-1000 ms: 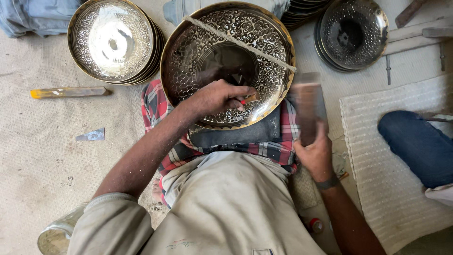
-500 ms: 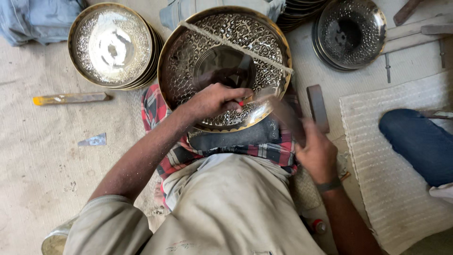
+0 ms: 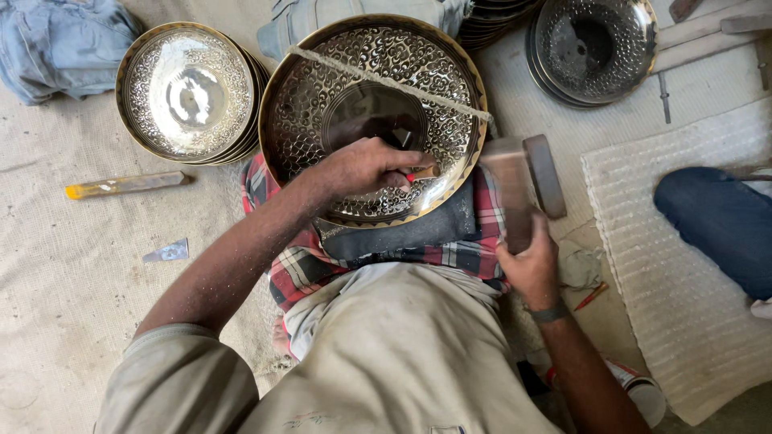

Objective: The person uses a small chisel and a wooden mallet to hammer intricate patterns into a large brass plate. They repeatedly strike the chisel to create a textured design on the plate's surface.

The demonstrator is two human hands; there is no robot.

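Observation:
A large engraved brass plate (image 3: 322, 96) leans against a dark pad and a red checked cloth (image 3: 297, 265) on my lap. My left hand (image 3: 362, 167) rests on the plate's lower part, pinching a small chisel (image 3: 420, 173) against the metal. My right hand (image 3: 531, 265) grips a hammer (image 3: 519, 173) by its handle; its blurred head is raised to the right of the plate's rim. A thin string (image 3: 386, 80) runs across the plate's face.
A stack of shiny engraved plates (image 3: 189, 88) lies upper left, dark plates (image 3: 591, 48) upper right. A yellow-tipped tool (image 3: 125, 185) and a metal scrap (image 3: 167, 252) lie on the sacking. Another person's blue-clad leg (image 3: 716, 221) rests on a white mat (image 3: 643, 305).
The hammer swung in toward the plate half a second ago and is now lifted back to the right. My left hand stays on the chisel.

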